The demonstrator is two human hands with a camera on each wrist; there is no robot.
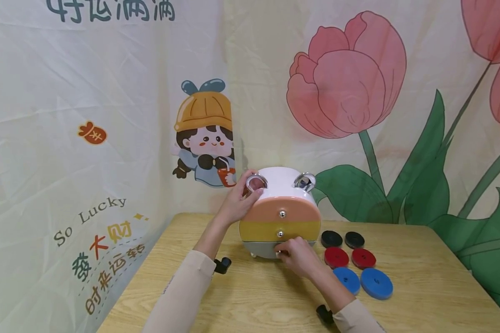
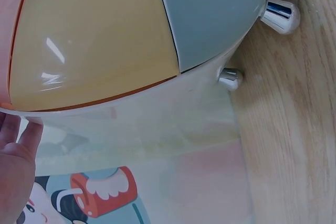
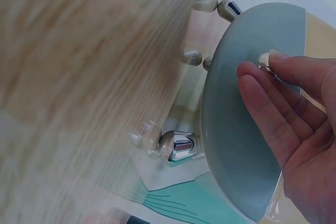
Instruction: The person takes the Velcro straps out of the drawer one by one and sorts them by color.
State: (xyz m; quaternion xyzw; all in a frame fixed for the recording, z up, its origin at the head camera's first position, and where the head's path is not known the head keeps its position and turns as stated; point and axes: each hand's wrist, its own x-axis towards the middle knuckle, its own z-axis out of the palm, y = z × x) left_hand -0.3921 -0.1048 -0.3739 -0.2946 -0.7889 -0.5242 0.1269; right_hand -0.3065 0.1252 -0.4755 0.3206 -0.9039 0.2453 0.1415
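Observation:
A small rounded drawer cabinet (image 1: 280,180) stands on the table, with a white body, silver ring ears and short silver feet. Its front stacks an orange drawer (image 1: 258,210), a yellow drawer (image 1: 258,229) and a grey drawer (image 1: 258,249). My left hand (image 1: 234,203) holds the cabinet's upper left side, thumb by the left ring ear (image 1: 250,185). In the left wrist view, its fingers (image 2: 30,135) lie against the side wall. Between thumb and index finger, my right hand (image 3: 310,114) pinches the grey drawer's silver knob (image 3: 263,62). The grey front looks about flush with the yellow one.
Right of the cabinet lie paired discs: black discs (image 1: 331,238), red discs (image 1: 336,257) and blue discs (image 1: 377,283). Beside each forearm shows a black object, one left (image 1: 222,265) and one right (image 1: 325,315). A printed cloth (image 1: 266,115) hangs behind the wooden table (image 1: 250,300).

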